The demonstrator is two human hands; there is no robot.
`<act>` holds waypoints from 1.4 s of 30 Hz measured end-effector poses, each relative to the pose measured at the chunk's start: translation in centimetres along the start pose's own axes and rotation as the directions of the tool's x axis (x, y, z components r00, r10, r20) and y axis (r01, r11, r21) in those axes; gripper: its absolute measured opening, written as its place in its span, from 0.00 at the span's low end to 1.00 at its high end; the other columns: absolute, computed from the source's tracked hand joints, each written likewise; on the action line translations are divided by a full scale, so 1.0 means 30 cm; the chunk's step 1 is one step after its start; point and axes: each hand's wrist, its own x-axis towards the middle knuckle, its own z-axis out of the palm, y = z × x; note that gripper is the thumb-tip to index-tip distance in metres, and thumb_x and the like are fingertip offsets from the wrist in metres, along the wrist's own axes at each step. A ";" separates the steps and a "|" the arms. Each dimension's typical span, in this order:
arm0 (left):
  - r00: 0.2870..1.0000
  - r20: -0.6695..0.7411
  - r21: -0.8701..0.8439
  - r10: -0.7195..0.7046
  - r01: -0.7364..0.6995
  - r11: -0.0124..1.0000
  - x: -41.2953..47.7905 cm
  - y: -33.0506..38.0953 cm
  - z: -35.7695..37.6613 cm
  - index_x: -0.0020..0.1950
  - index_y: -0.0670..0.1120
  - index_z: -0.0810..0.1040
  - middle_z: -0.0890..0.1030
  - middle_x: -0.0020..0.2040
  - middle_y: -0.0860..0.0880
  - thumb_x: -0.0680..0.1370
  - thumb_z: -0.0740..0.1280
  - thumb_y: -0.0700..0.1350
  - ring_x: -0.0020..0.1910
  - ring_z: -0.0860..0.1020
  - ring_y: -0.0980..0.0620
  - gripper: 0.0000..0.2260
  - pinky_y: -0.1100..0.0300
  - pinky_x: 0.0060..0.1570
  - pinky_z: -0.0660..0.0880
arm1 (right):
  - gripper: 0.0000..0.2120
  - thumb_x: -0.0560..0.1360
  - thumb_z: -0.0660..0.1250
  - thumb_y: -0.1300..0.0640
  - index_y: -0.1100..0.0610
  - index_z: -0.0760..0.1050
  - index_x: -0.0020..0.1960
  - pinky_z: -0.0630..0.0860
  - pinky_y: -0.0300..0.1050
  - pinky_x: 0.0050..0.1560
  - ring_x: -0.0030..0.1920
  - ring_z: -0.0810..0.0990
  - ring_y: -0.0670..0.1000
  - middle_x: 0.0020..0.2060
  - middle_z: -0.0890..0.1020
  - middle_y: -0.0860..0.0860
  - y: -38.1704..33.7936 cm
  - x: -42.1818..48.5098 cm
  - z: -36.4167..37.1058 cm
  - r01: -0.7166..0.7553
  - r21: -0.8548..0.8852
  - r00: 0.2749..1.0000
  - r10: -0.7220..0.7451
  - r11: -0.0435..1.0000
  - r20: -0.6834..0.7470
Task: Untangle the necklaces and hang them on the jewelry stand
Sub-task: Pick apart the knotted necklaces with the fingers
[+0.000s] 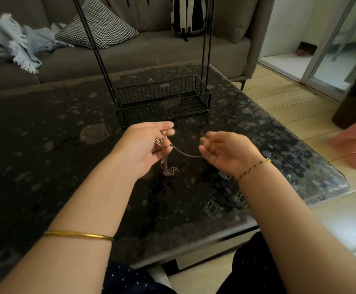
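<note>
A tangle of thin necklaces [168,166], rose-gold and silver, hangs from my left hand [145,147], which pinches the knot just in front of the stand. One silver chain [183,152] runs from that knot across to my right hand [226,151], whose fingertips hold its end. The loose ends dangle just above the table, with a rose-gold clump at the bottom. The black wire jewelry stand [162,98] has a basket base and tall thin uprights rising out of view; its hanging bar is hidden above the frame.
The dark pebble-patterned glass table [45,145] carries the stand. A grey sofa [151,52] with a checked cushion and a blue throw lies behind. A pink stool [355,143] and a plant pot stand on the tiled floor at right.
</note>
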 end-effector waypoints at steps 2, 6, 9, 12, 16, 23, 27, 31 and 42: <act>0.999 0.034 0.043 0.022 -0.023 0.999 0.000 0.000 0.001 0.52 0.45 0.81 0.82 0.52 0.47 0.77 0.55 0.28 0.37 0.76 0.56 0.19 0.60 0.41 0.75 | 0.06 0.78 0.60 0.69 0.66 0.73 0.53 0.80 0.44 0.33 0.36 0.77 0.51 0.46 0.76 0.59 0.003 -0.001 0.004 0.035 -0.265 0.999 -0.034 0.964 0.008; 0.992 0.119 0.124 0.041 -0.056 0.991 -0.001 -0.001 -0.001 0.55 0.46 0.80 0.83 0.54 0.48 0.76 0.54 0.27 0.41 0.79 0.55 0.21 0.60 0.44 0.75 | 0.12 0.78 0.59 0.67 0.66 0.71 0.61 0.81 0.50 0.47 0.39 0.79 0.53 0.39 0.76 0.56 0.000 0.018 -0.007 0.175 -0.653 0.973 -0.229 0.736 0.002; 0.982 0.185 0.133 0.046 -0.071 0.989 -0.006 -0.002 -0.004 0.58 0.46 0.79 0.82 0.56 0.49 0.76 0.54 0.26 0.41 0.80 0.55 0.22 0.61 0.42 0.75 | 0.17 0.77 0.61 0.63 0.63 0.68 0.66 0.77 0.51 0.56 0.52 0.79 0.58 0.51 0.78 0.58 0.002 0.025 -0.026 0.243 -0.894 0.913 -0.400 0.376 0.080; 0.971 0.233 0.141 0.053 -0.087 0.986 -0.012 0.003 0.000 0.63 0.45 0.77 0.81 0.58 0.49 0.77 0.55 0.26 0.42 0.81 0.55 0.22 0.61 0.42 0.76 | 0.20 0.77 0.61 0.59 0.59 0.66 0.68 0.72 0.50 0.59 0.58 0.75 0.60 0.64 0.69 0.58 0.008 0.017 -0.029 0.243 -0.964 0.863 -0.477 0.103 0.167; 0.961 0.269 0.154 0.059 -0.104 0.983 -0.019 -0.001 0.009 0.67 0.44 0.74 0.80 0.58 0.50 0.77 0.57 0.26 0.40 0.83 0.56 0.23 0.62 0.43 0.78 | 0.09 0.77 0.60 0.63 0.58 0.74 0.55 0.79 0.46 0.44 0.41 0.80 0.51 0.49 0.78 0.55 0.009 -0.009 -0.008 0.420 -0.800 0.870 -0.440 0.428 0.222; 0.951 0.300 0.194 0.080 -0.143 0.971 -0.023 -0.005 0.016 0.70 0.43 0.71 0.77 0.62 0.50 0.75 0.62 0.25 0.48 0.83 0.54 0.25 0.62 0.46 0.80 | 0.10 0.77 0.65 0.51 0.58 0.79 0.47 0.77 0.48 0.51 0.41 0.81 0.48 0.37 0.82 0.51 0.011 -0.051 0.011 0.378 -0.631 0.907 -0.133 0.678 0.400; 0.952 0.289 0.239 0.096 -0.169 0.956 -0.024 -0.007 0.020 0.71 0.41 0.69 0.74 0.67 0.48 0.75 0.62 0.25 0.56 0.79 0.51 0.25 0.60 0.48 0.81 | 0.05 0.76 0.67 0.59 0.60 0.77 0.45 0.79 0.48 0.50 0.39 0.80 0.50 0.39 0.81 0.55 0.019 -0.054 0.018 0.418 -0.620 0.891 -0.169 0.664 0.421; 0.959 0.252 0.335 0.128 -0.211 0.918 -0.021 -0.011 0.023 0.70 0.40 0.71 0.76 0.64 0.46 0.76 0.64 0.28 0.54 0.80 0.50 0.23 0.61 0.47 0.81 | 0.05 0.77 0.65 0.61 0.59 0.77 0.43 0.76 0.41 0.38 0.31 0.75 0.47 0.34 0.78 0.54 0.019 -0.048 0.018 0.418 -0.631 0.895 -0.177 0.653 0.410; 0.976 0.085 0.378 0.199 -0.217 0.900 0.003 -0.016 0.013 0.57 0.40 0.80 0.81 0.53 0.44 0.75 0.66 0.29 0.52 0.82 0.50 0.14 0.57 0.53 0.79 | 0.05 0.76 0.65 0.61 0.58 0.80 0.45 0.62 0.36 0.25 0.27 0.66 0.45 0.34 0.78 0.53 0.010 -0.033 0.010 0.400 -0.700 0.916 -0.223 0.591 0.335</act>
